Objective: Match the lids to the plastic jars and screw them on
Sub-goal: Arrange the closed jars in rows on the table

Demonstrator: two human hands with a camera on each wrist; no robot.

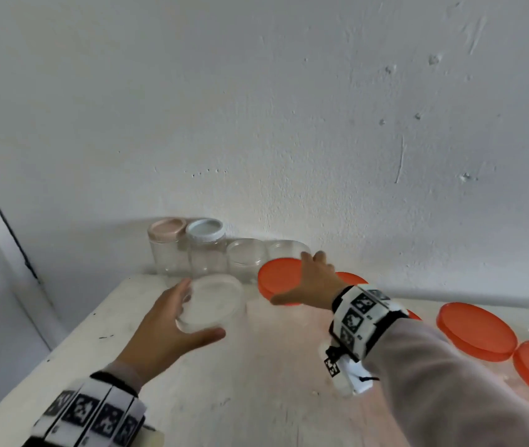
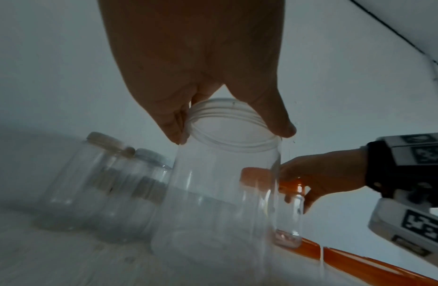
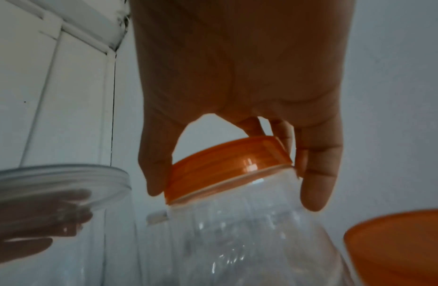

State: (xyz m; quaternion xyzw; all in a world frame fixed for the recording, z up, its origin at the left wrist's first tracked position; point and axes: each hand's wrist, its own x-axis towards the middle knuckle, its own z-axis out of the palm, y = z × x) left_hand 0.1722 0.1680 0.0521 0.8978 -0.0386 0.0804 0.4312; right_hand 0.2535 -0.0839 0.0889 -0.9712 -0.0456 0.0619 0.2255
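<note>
Two hands busy: right hand (image 1: 313,280) grips the orange lid (image 3: 227,166) on its jar, left hand (image 1: 172,324) holds the open jar (image 2: 222,174) by its rim. Seat the lid flat before twisting, I'd say.

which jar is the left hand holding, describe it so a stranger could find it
Start at the row of jars against the wall on the white table. In front of it, the left hand grips a clear jar by its rim. It has no lid, unlike the orange-lidded jar beside it.

Orange lids (image 1: 476,330), clear jars (image 1: 246,259), black-and-white patterned wristbands (image 1: 361,314).
</note>
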